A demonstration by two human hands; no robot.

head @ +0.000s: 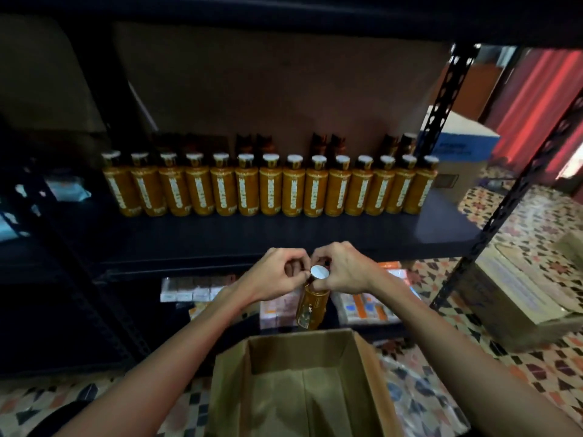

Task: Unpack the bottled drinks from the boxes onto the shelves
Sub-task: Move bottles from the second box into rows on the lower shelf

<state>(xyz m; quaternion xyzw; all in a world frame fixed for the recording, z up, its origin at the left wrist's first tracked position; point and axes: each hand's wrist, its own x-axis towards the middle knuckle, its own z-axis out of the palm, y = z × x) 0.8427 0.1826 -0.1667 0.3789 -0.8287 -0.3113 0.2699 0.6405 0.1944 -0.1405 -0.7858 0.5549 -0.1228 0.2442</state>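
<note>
- A dark metal shelf (252,234) fills the view; a row of amber bottles (271,190) with white caps stands upright and side by side, from near its left end to its right end, set back from the front edge
- The left hand (277,272) is just in front of the shelf's front edge, fingers curled, the fingertips pinching the neck of one more bottle (312,307) beside its cap
- That bottle hangs upright between the two hands, below the front edge of the shelf and above the far wall of an open cardboard box (284,348); the part of the box floor that shows is bare
- Its white cap (319,272) faces the camera; the body looks full, so it is probably fairly heavy, rigid and smooth enough to slip
- The right hand (347,269) is curled round the neck just under the cap, touching the left hand's fingertips
- A grip at the neck alone seems weak for the weight; a hand round the labelled body would likely be safer for the lift to the shelf
- At the right, past the shelf's upright post, a closed carton (517,298) sits on the patterned floor
</note>
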